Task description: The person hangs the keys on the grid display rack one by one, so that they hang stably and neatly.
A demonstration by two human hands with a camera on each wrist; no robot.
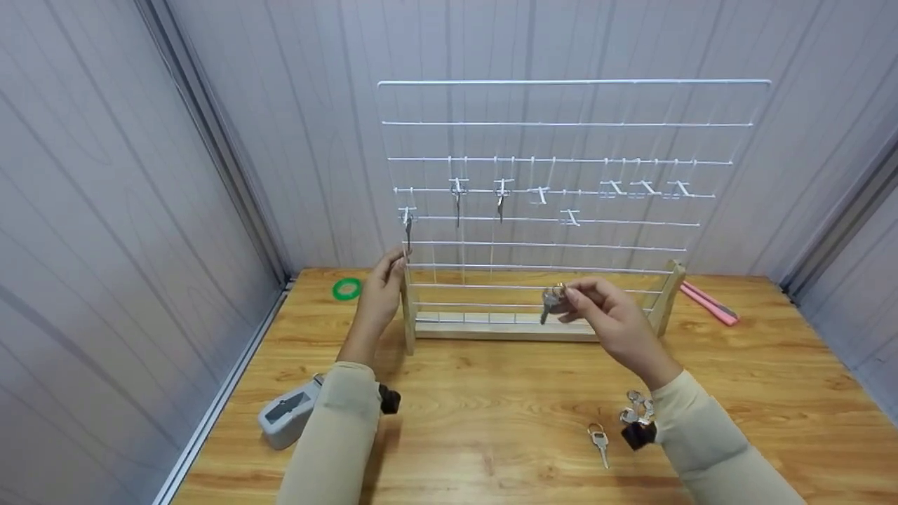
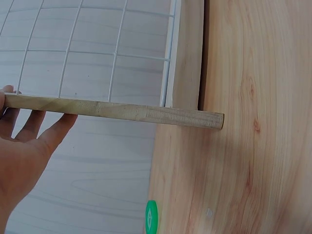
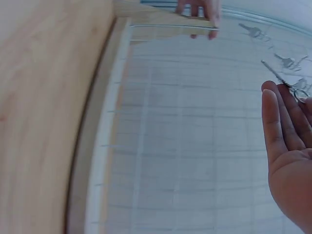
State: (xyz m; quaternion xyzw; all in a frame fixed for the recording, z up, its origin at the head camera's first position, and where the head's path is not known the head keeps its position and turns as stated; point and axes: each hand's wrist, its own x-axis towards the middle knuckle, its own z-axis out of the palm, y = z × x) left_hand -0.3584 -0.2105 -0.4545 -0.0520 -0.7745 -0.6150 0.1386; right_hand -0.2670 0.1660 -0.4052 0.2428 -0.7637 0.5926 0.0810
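In the head view a white wire grid rack (image 1: 533, 245) stands upright on wooden legs. My left hand (image 1: 379, 293) grips its left wooden post (image 2: 126, 111), with fingers and thumb on either side of the wood in the left wrist view. My right hand (image 1: 605, 315) pinches a silver key (image 1: 547, 307) by its ring, in front of the grid's lower right part; the key's blade hangs down. Keys hang on three of the white hooks: one key (image 1: 409, 231) at the left edge, another key (image 1: 458, 203) and a third key (image 1: 501, 205) farther right.
More white hooks (image 1: 614, 188) sit on the grid's right half. A loose key (image 1: 600, 447) and several ringed keys (image 1: 635, 403) lie near my right sleeve. A grey case (image 1: 286, 417), a green ring (image 1: 346, 288) and a pink cutter (image 1: 710, 304) rest on the wooden table (image 1: 477, 421).
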